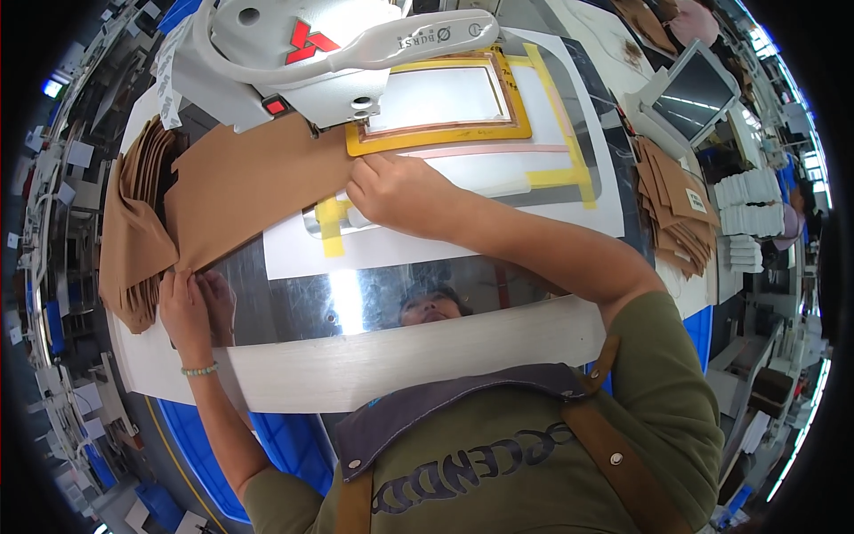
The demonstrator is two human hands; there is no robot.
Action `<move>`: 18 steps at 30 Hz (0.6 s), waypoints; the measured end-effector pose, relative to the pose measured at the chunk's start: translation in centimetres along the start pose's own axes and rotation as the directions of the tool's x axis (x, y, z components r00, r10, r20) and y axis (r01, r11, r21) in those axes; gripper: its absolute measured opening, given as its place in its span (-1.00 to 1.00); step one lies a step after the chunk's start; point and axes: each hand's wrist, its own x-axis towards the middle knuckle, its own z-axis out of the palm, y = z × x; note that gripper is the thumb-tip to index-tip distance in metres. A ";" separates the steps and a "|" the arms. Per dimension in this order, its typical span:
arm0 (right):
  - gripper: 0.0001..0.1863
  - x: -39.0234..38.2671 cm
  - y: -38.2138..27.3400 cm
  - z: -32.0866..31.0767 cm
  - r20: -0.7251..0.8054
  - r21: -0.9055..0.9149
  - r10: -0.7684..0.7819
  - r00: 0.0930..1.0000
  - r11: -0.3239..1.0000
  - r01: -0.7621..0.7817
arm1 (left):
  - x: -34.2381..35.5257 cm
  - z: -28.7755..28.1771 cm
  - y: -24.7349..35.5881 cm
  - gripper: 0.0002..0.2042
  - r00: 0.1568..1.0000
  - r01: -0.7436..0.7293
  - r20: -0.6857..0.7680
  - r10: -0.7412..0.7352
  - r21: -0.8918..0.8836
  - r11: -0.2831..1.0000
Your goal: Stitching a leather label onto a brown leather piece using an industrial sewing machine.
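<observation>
A long brown fabric panel (258, 173) lies slantwise under the white sewing machine head (329, 62). My left hand (185, 307) pinches its near left corner, beside a draped stack of brown fabric pieces (133, 240). At the panel's right end my right hand (391, 191) is closed on the edge, with its fingertips partly hidden. Just beyond that hand is the corner of a yellow rectangular frame (445, 138) with a copper-coloured inner border. The frame rests on a white sheet (302, 258) marked with strips of yellow tape (560, 178).
A shiny metal plate (294, 303) covers the table in front of me and reflects light. To the right stand a tilted screen (689, 93) and a pile of brown pieces (676, 205). Blue bins (205, 454) sit below the table's near edge.
</observation>
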 end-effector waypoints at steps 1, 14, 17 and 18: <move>-0.90 -0.2 -0.1 -0.2 0.061 -0.029 0.015 0.998 0.999 -0.013 | 0.3 0.1 0.1 -0.86 1.000 0.006 0.010 -0.006 -0.006 1.000; -0.93 -2.2 1.0 -1.6 0.169 -0.126 0.138 0.976 0.985 -0.118 | 3.3 0.8 3.0 -0.86 0.997 -0.053 0.046 0.056 -0.076 0.996; -0.95 -3.7 2.3 -3.1 0.215 -0.061 0.162 0.963 0.986 -0.152 | 4.3 1.2 4.2 -0.84 0.990 -0.142 -0.004 0.143 -0.125 0.982; -0.95 -4.5 2.8 -4.1 0.263 -0.052 0.201 0.944 0.980 -0.194 | 4.9 1.5 4.9 -0.84 0.989 -0.146 -0.001 0.147 -0.129 0.981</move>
